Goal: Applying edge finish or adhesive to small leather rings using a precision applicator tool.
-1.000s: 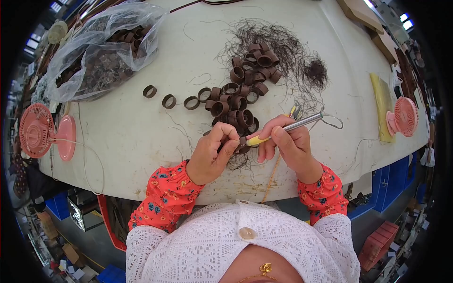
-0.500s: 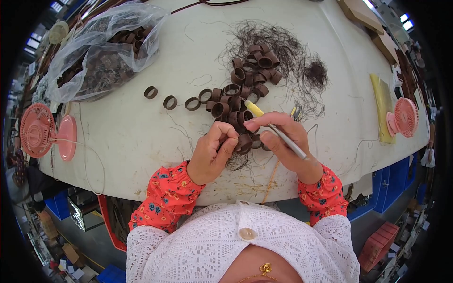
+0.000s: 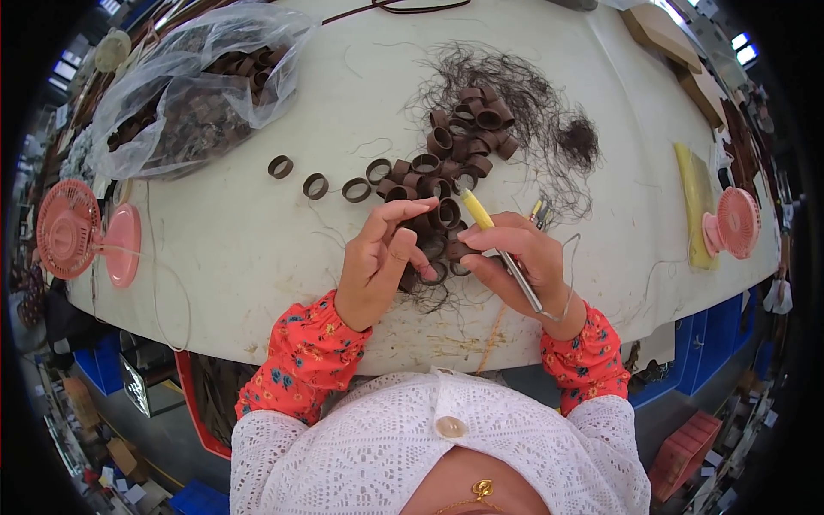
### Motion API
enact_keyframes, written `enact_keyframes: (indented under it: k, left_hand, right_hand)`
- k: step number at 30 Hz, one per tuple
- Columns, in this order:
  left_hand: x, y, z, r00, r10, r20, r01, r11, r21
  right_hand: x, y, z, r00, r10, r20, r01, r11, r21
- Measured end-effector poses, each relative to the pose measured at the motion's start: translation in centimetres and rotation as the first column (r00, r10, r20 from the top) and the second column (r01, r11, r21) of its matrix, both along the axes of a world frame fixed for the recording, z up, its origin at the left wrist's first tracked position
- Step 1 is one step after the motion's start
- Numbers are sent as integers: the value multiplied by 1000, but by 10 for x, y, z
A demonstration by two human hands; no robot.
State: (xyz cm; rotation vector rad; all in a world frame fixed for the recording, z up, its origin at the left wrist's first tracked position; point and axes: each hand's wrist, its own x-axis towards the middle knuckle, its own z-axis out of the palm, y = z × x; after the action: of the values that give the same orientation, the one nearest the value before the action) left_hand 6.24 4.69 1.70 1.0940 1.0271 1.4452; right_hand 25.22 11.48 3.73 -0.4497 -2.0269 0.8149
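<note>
My left hand (image 3: 382, 257) has its fingers apart among the front rings of a heap of dark brown rings (image 3: 442, 210), with its index finger extended; I see nothing held in it. My right hand (image 3: 524, 266) grips a silver-and-yellow pen-like tool (image 3: 476, 208), its yellow end pointing forward over the rings and a thin cord looping from its rear. Another small tool (image 3: 539, 211) lies just behind my right hand, partly hidden. Tangled dark thread (image 3: 575, 142) spreads around the back and right of the heap, and some lies beneath its front.
A clear bag of brown pieces (image 3: 189, 112) lies at the back left of the white table (image 3: 215, 266). Pink fans (image 3: 69, 227) (image 3: 734, 221) stand at both sides. A yellow packet (image 3: 693, 206) and cardboard pieces (image 3: 661, 39) lie at the right.
My left hand has lifted and opened its bunched fingers, index now reaching forward. The tool in my right hand has swung round, its yellow end turning from pointing left to pointing forward.
</note>
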Motion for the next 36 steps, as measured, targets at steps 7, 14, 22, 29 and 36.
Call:
enact_keyframes:
  k: [7, 14, 22, 29, 36]
  left_hand:
    - [-5, -4, -3, 980, -181, -84, 163, 968, -191]
    - [-3, -1, -6, 989, -136, -62, 132, 989, -64]
    - [-1, -6, -7, 986, -166, -2, 163, 974, -157]
    - [0, -7, -7, 978, -119, -174, 101, 989, -106]
    - [0, -6, -11, 968, -100, -230, 88, 994, -62]
  right_hand:
    - [-1, 0, -2, 997, 74, -23, -73, 997, 37]
    - [-3, -5, -2, 997, 74, -21, -75, 997, -21]
    - [-4, -6, -6, 996, 74, -54, -81, 987, -138]
    - [7, -8, -4, 884, 78, -462, -403, 629, -665]
    - [7, -9, -1, 912, 120, -393, -384, 589, -711]
